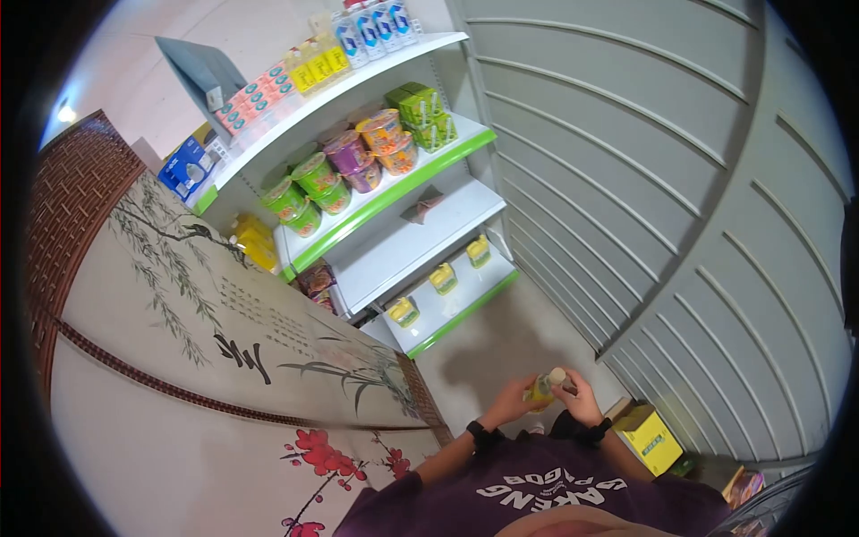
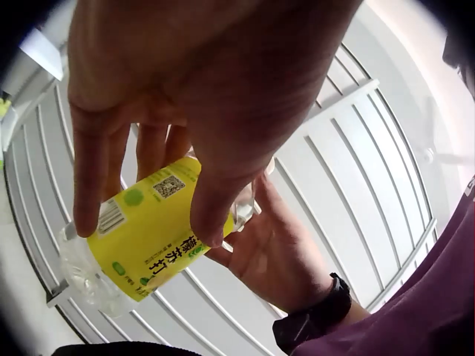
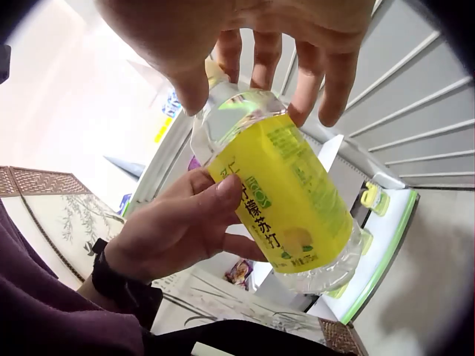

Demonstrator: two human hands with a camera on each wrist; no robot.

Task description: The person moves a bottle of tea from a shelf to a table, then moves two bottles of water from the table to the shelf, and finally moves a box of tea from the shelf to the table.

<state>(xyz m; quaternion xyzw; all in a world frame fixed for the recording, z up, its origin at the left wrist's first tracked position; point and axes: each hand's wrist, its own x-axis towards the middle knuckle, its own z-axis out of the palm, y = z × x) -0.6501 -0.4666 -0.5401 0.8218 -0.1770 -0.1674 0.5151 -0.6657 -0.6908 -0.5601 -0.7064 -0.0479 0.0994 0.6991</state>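
Head view: the biggest thing is the grey wall (image 1: 644,179), beyond your hands and to their right. Next comes the white shelf rack (image 1: 403,242) with green edges, out ahead of your hands. A yellow box (image 1: 658,445) sits to the right of your right hand. Your left hand (image 1: 508,403) pinches the bottle (image 3: 286,200), with its thumb on one side and its fingers on the other. Your right hand (image 1: 583,400) is curved round the top end, with gaps between its fingers; you cannot tell how hard it squeezes. So the bottle is between your two hands, above the floor. It is clear and shiny, with a see-through bottom end poking out past your left hand's fingers. A bright yellow label (image 2: 152,230) wraps its middle, with dark writing, a green patch and a lemon picture (image 3: 297,241). The pale cap (image 1: 557,376) is right by your right hand. Smaller still, near your left thumb, is a black-and-white square code (image 2: 169,187), then a striped barcode (image 2: 111,217) by a left fingertip.
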